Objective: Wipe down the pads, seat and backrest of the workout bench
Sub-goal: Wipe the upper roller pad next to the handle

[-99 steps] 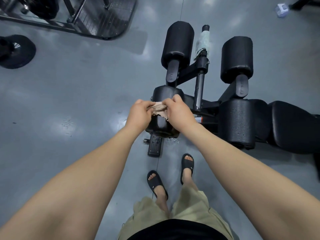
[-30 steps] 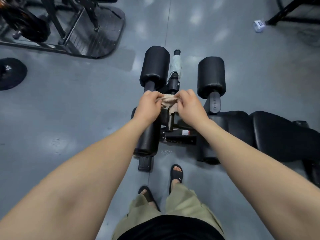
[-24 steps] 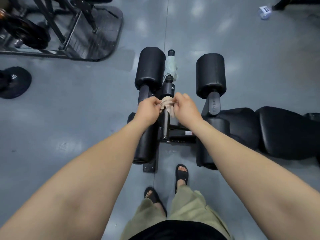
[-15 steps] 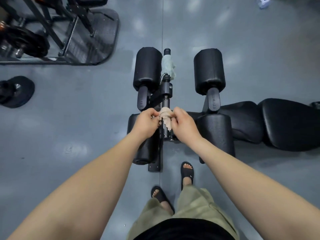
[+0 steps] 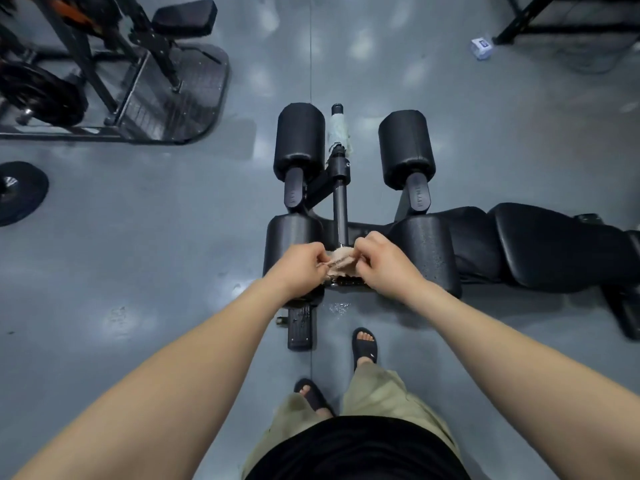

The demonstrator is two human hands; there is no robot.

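At the far left edge a black weight plate [image 5: 17, 192] lies flat on the grey floor [image 5: 156, 254]. In the upper left stands a black machine frame [image 5: 145, 91] with a footplate.

Left of centre, the left hand [image 5: 298, 268] has its fingers [image 5: 319, 259] curled in, pinching one end of a crumpled beige cloth [image 5: 341, 265]. The cloth is bunched between both hands. It is held over the foot end of the workout bench [image 5: 429, 251], in the gap between the two lower roller pads [image 5: 292, 233]. Higher in the frame sit the two upper roller pads [image 5: 299, 140], with a centre post [image 5: 340, 202] between them.

The right hand [image 5: 384, 263] pinches the cloth's other end, its fingers curled tight as well. To its right the black seat [image 5: 474, 244] and backrest [image 5: 561, 244] run toward the right edge. A small white box [image 5: 481, 48] lies on the floor at the upper right.
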